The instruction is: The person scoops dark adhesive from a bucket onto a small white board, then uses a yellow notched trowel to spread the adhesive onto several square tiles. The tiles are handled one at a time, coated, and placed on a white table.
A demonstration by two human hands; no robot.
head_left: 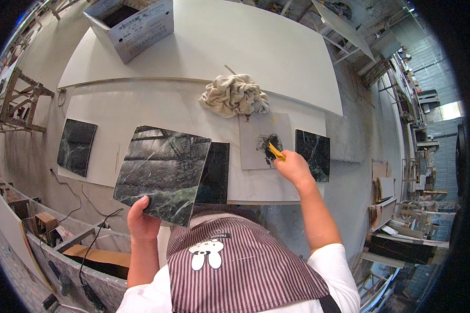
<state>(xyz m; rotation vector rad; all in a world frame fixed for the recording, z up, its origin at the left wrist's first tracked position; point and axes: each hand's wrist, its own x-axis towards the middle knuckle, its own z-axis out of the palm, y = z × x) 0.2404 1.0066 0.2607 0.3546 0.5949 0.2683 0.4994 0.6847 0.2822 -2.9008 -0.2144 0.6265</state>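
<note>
My left hand [142, 223] grips a dark green, white-veined marble tile [162, 169] by its near edge, thumb on the glossy face. The tile is tilted up and partly covers another dark tile [215, 172] behind it. My right hand [294, 168] is closed around a small yellow scraper [277, 152]. Its tip is at a smear of black paste [270, 140] on a thin grey board [250, 154]; whether it touches, I cannot tell. Right of the board lies a dark tile [313, 151]. At the table's left end lies one more dark tile [77, 146].
A crumpled beige cloth [234, 95] lies behind the grey board on the white table [109, 109]. On a farther white slab [235, 36] stands an open cardboard box [141, 34]. A grey-walled bin [104, 237] and cables are at my left, stacked sheets [385, 201] at my right.
</note>
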